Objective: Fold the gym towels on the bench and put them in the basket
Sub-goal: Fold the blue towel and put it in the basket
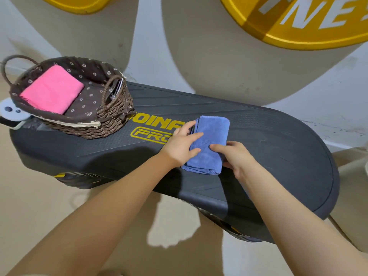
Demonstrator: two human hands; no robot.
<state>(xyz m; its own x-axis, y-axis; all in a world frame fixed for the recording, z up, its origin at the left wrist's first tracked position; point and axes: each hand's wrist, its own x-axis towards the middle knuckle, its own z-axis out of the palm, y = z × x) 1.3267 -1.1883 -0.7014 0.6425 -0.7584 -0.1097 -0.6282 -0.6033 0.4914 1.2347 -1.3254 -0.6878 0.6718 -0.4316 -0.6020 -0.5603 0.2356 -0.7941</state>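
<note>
I'm looking at a pale wall (209, 62) with broad grey curved shapes (229, 56) painted across it and yellow sign panels (298, 26) bearing white letters up top. Beige floor (49, 206) below, light patches on it.

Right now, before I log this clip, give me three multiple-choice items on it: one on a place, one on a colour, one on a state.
1. Where is the pink towel?
A. in the basket
B. on the floor
C. on the bench

2. What colour is the towel under the hands?
A. green
B. blue
C. white

3. That towel is:
A. spread flat
B. hanging
C. folded

Key: 1 A, it lies on the basket's lining. 2 B, the blue towel lies between the left hand and right hand. 3 C, stacked layers show at its near edge.
</note>
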